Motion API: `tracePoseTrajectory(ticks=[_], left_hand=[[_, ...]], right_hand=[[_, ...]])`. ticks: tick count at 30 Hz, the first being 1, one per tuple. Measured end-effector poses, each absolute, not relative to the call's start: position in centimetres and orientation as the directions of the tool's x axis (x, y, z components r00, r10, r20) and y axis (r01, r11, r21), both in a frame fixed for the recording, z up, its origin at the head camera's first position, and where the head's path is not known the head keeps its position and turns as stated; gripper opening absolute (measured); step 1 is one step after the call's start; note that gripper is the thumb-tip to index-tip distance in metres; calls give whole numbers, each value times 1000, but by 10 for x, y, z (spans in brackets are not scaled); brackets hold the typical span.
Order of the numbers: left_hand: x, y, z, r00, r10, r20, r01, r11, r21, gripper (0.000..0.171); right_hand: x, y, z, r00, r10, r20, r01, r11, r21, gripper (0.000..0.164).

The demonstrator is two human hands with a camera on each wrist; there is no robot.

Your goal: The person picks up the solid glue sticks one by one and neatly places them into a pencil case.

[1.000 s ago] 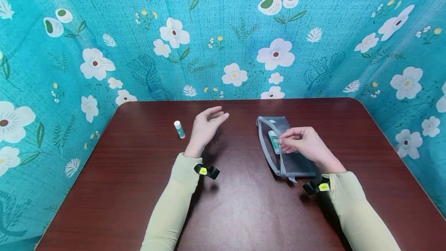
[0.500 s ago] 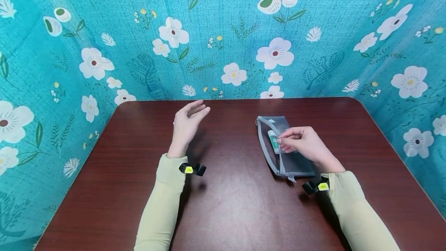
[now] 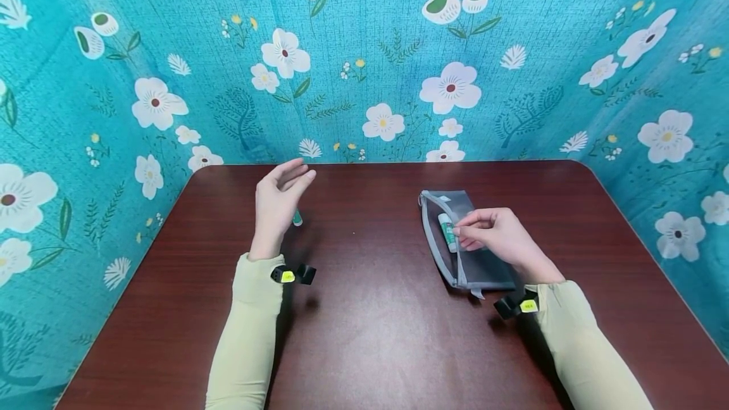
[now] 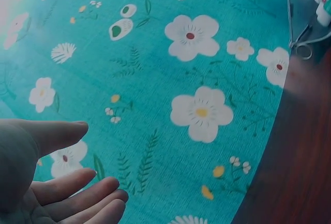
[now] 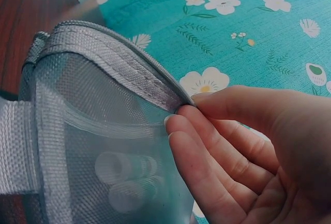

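Observation:
My right hand (image 3: pixel 497 233) pinches the zipped edge of a grey mesh zipper pouch (image 3: pixel 486 271) between thumb and index finger, holding its mouth apart. Through the opening a green and white glue stick (image 3: pixel 447 233) shows. In the right wrist view, two glue sticks (image 5: pixel 125 168) lie side by side behind the mesh. My left hand (image 3: pixel 275 204) is raised at the far left of the table, its fingers loosely extended and holding nothing. Another glue stick (image 3: pixel 297 218) is mostly hidden behind that hand; the right wrist view shows it lying on the table.
The dark red-brown table (image 3: pixel 364 328) has a rounded far edge. A teal curtain (image 3: pixel 342 81) printed with flowers hangs behind it and along both sides. Each wrist wears a black camera on a strap.
My left hand has moved left in front of the glue stick on the table, its fingers still loosely extended. The right hand and the pouch have stayed in place.

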State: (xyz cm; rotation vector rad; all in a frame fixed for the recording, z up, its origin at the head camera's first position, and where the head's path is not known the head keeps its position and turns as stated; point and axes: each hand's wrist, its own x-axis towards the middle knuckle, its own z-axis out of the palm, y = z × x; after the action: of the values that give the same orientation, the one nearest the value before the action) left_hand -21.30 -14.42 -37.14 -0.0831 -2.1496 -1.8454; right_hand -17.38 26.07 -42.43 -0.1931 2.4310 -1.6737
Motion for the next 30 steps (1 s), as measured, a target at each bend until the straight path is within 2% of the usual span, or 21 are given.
tracePoseTrajectory(ticks=[15, 30], left_hand=[[-210, -169, -373, -931, -192, 312, 258, 258, 931, 45], [-206, -181, -390, -943, -197, 268, 185, 359, 915, 46]], right_hand=[[-173, 261, -423, -976, -206, -75, -4, 359, -933, 29], [-174, 262, -422, -975, -211, -75, -3, 346, -938, 29]])
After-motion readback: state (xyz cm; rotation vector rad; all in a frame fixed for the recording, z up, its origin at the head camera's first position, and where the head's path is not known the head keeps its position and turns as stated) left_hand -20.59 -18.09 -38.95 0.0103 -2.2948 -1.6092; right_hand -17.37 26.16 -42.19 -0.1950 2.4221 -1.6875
